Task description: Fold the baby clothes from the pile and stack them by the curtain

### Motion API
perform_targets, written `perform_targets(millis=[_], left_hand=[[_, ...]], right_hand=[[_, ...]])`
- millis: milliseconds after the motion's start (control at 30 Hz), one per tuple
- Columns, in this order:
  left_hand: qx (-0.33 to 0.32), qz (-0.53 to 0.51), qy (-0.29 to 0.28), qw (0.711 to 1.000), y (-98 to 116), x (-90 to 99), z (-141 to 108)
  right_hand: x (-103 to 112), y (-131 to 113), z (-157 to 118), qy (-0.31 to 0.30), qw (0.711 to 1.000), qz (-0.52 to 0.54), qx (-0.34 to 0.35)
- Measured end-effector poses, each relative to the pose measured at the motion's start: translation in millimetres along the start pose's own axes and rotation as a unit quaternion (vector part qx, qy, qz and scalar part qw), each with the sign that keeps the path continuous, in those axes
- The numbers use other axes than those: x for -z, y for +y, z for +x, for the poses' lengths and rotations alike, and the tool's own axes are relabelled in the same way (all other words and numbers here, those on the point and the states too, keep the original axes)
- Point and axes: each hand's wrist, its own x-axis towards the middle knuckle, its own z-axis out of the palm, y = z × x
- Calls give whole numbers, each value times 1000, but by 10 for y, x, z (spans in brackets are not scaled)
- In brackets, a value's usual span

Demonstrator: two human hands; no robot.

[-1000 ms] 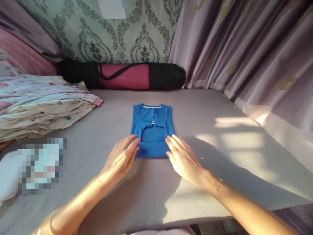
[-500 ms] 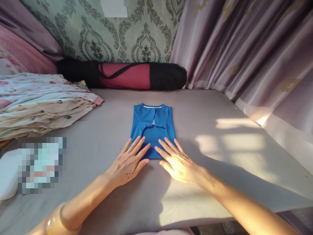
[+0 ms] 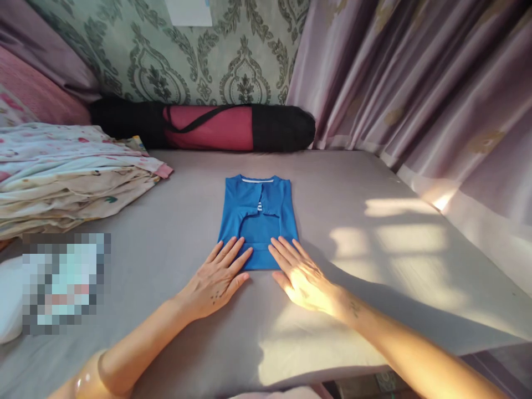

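Observation:
A blue shirt (image 3: pixel 260 224) lies folded into a flat, narrow shape on the grey sheet, its neckline with a pale inner band at the far end. My left hand (image 3: pixel 220 277) rests palm down with fingers stretched out over the shirt's near left corner. Over the near right corner lies my right hand (image 3: pixel 301 274), also flat, its fingers extended and its back lit by sun. Neither hand grips the cloth. Between them the shirt's near edge shows; its two near corners are hidden under the fingers.
A grey-sheeted bed (image 3: pixel 199 194) spreads beneath everything. Crumpled patterned clothes (image 3: pixel 75 177) are heaped at left, above a blurred-out item (image 3: pixel 68 282) and a white object (image 3: pixel 10 299). A black and red rolled bag (image 3: pixel 208 127) lies against the wall. Purple curtains (image 3: pixel 374 72) hang at right.
Both hands have slid slightly toward me, and the fingers of my right hand are closer together. The shirt lies as before, with more of its near end showing.

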Motion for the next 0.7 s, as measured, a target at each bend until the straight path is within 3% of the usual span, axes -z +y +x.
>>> perform_targets(millis=[100, 267, 367, 500, 700], left_hand=[[-1, -7, -16, 1000, -32, 5, 4], [66, -5, 12, 998, -149, -45, 13], [53, -8, -3, 999, -213, -79, 12], [91, -2, 27, 995, -271, -100, 32], [70, -18, -1, 997, -330, -148, 32]], right_hand=[[-35, 58, -13, -8, 1000, -4, 8], [-92, 174, 4, 38, 996, -46, -63], [-114, 223, 23, 13, 997, -46, -64], [-109, 248, 50, 38, 994, -49, -94], [-117, 281, 38, 25, 996, -26, -80]])
